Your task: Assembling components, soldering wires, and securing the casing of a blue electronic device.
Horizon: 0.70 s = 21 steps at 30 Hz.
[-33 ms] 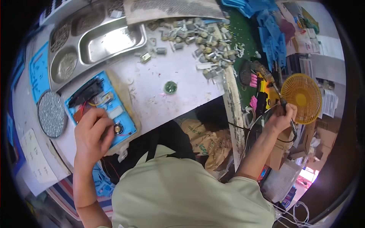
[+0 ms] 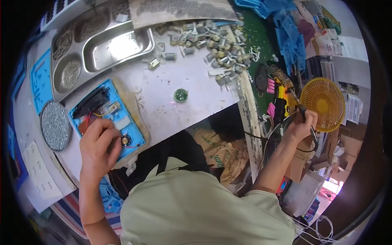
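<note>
My left hand (image 2: 97, 143) rests over a blue plastic housing (image 2: 130, 119), its thumb and fingers curled together. Whatever it pinches is hidden, though thin red wires show beside the fingertips. Inside the housing lie a black part (image 2: 90, 102), a reddish-brown board (image 2: 84, 125) partly under the fingers, and a small round speaker-like part (image 2: 125, 140). At the right, my right hand (image 2: 302, 127) is closed around the handle of a soldering iron (image 2: 302, 109). The iron's front end points up and left towards a coiled metal holder (image 2: 281, 76) beside a yellow-and-black unit.
A steel compartment tray (image 2: 85, 73) stands at the back left, near a round dish (image 2: 56, 141) of small silvery pieces. Small motors (image 2: 220, 53) are heaped at the back. A green lump (image 2: 181, 95) sits mid-table. A yellow basket (image 2: 322, 87) stands right of the iron.
The table and its things appear slightly shifted in the picture. Both hands keep nearly the same pose, the right still holding the soldering iron.
</note>
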Available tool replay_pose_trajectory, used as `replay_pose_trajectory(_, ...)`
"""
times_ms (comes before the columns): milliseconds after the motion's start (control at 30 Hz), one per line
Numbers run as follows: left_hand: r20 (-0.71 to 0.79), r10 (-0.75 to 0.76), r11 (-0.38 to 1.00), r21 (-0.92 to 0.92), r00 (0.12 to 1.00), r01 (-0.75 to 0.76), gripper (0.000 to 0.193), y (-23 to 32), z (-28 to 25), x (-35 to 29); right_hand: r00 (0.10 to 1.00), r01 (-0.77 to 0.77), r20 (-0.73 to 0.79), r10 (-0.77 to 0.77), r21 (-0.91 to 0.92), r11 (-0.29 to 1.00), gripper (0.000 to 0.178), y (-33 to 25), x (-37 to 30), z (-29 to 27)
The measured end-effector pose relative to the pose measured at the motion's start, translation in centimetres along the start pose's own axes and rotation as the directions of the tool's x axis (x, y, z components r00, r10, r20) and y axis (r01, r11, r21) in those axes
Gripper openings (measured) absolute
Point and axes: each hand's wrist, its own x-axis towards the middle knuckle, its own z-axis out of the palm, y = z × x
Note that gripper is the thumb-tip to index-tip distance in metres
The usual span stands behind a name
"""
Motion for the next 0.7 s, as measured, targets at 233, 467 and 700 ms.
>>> replay_pose_trajectory(233,-0.012,0.022,1.000,0.011,1.000,-0.022,0.020,-0.6,0.1,-0.2,0.996,0.080,0.065,-0.059,-0.382,0.921,0.005,3.4,2.1,2.6)
replay_pose_trajectory(467,-0.055,0.026,0.998,-0.056,0.998,-0.029,0.024,-1.6,-0.7,-1.2,0.730,-0.662,0.402,0.553,0.214,0.719,0.038,6.0,-4.2,3.6)
replay_pose_trajectory(700,-0.146,0.021,0.992,-0.119,0.989,-0.039,0.032,-2.0,-0.4,-2.3,0.355,0.170,0.933,-0.058,-0.004,0.985,0.022,-3.3,-22.5,18.4)
